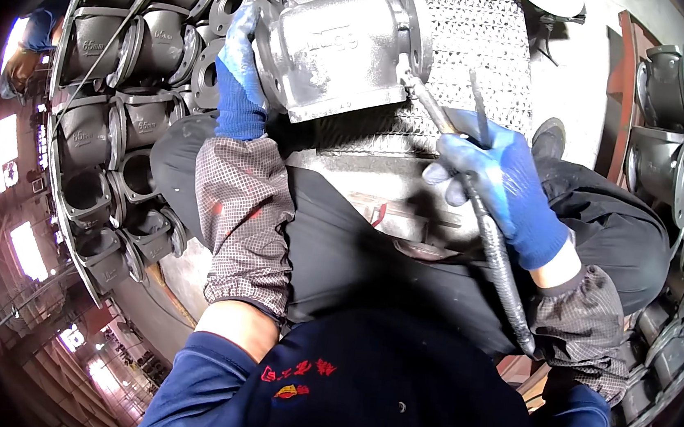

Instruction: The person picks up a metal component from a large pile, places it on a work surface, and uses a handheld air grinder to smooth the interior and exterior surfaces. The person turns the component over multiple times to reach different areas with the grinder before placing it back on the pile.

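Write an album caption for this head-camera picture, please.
Gloved left hand on a grey flanged casting, gloved right hand holding a slim tool.

Left hand [243, 74] is outstretched, right hand [494, 175] curled.

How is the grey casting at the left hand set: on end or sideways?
Sideways: the casting has its round flanges facing left and right, the left hand at one.

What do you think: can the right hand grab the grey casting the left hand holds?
Probably not straight away: the right hand is close to the grey casting, but is busy gripping a rod-like tool.
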Tool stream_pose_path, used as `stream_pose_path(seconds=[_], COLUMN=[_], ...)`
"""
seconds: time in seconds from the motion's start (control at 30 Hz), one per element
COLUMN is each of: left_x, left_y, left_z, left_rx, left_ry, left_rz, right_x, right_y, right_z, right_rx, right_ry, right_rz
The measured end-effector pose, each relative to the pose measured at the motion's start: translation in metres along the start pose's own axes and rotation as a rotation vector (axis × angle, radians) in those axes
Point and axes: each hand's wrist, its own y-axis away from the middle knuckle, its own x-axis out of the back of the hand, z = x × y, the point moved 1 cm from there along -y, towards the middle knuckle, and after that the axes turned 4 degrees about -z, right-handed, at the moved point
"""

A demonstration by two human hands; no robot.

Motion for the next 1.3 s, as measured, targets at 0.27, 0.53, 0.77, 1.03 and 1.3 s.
stream_pose_path(seconds=[0.27,0.53,0.77,1.03,1.3], left_x=[0.0,-0.006,-0.013,-0.009,-0.02], left_y=[0.005,0.011,0.015,0.01,0.016], left_z=[-0.006,-0.002,0.002,-0.003,0.005], left_rx=[-0.119,-0.137,-0.008,-0.195,-0.034], left_ry=[-0.019,-0.033,0.087,-0.007,0.119], left_rz=[-0.063,-0.074,-0.049,-0.079,-0.03], right_x=[-0.025,-0.017,-0.013,-0.03,-0.017], right_y=[-0.026,-0.036,-0.041,-0.036,-0.039], right_z=[0.025,0.032,0.046,0.04,0.045], right_rx=[-0.01,0.039,0.084,0.093,0.075], right_ry=[-0.155,-0.062,-0.092,-0.096,-0.053], right_rz=[0.112,0.08,0.122,0.151,0.084])
